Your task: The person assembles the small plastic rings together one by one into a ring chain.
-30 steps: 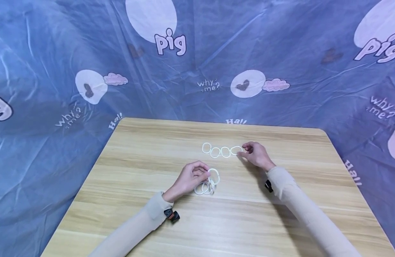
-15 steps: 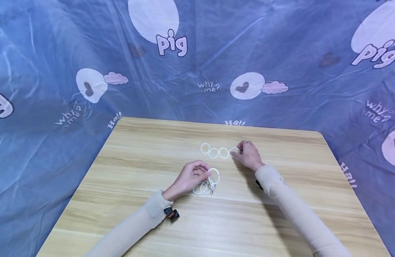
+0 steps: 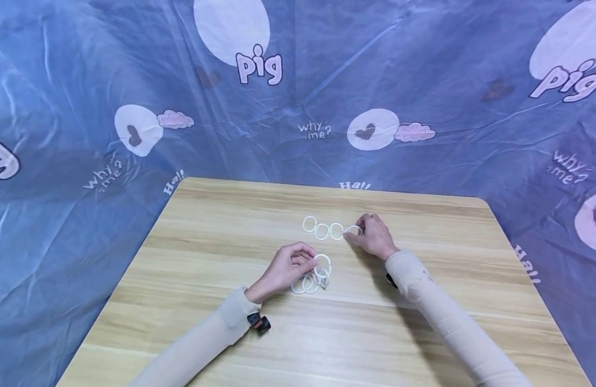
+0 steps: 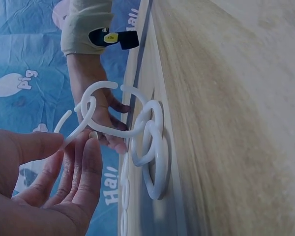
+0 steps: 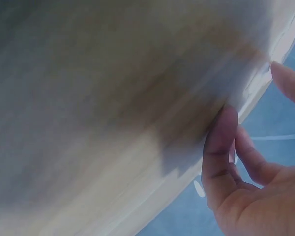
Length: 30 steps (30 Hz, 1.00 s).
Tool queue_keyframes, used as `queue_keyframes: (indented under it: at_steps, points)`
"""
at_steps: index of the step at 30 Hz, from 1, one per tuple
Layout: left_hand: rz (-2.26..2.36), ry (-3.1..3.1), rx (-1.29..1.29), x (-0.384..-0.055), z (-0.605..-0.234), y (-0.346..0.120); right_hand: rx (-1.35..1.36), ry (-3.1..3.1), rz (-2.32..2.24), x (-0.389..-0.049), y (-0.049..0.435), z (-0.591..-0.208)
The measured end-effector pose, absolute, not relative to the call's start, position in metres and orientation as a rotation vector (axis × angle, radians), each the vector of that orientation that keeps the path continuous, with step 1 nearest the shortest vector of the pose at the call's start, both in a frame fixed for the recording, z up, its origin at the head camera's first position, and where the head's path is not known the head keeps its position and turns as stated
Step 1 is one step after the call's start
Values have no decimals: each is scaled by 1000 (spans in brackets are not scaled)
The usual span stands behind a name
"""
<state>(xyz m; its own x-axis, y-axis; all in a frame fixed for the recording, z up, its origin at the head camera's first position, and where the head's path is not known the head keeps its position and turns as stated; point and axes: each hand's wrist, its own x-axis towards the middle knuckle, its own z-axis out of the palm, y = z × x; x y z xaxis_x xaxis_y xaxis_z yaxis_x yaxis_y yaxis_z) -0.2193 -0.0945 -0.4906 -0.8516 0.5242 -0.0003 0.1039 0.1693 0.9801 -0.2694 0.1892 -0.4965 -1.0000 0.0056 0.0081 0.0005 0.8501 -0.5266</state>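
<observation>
Near the middle of the tabletop, the end link of a short white chain was pinched by the left hand, between thumb and fingertips. The remaining links were clustered below and just to the near side; whether they were supported by the tabletop could not be told. A gap was seen in one link, so an unhooking was judged possible if the chain were tugged or twisted; a drop could be caused by slackening of the pinch. The left forearm was extended from the near left, with the fingers bent.

Farther away, a row of four similar links was laid towards the far edge; whether all were joined could not be told. Its rightmost link was grasped by the right hand, the thumb placed at its near-left side, the fingers curled beyond. The row could be skewed or parted by a sideways pull. The right arm was stretched from the near right, with the hand turned left.
</observation>
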Motion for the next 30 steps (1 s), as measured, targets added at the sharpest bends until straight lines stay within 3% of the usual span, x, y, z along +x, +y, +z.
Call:
queue_keyframes:
  at_steps: [30]
  points:
    - [1747,2115,565,-206,-490,-87,-45,-3042,1227,-247,194,-485]
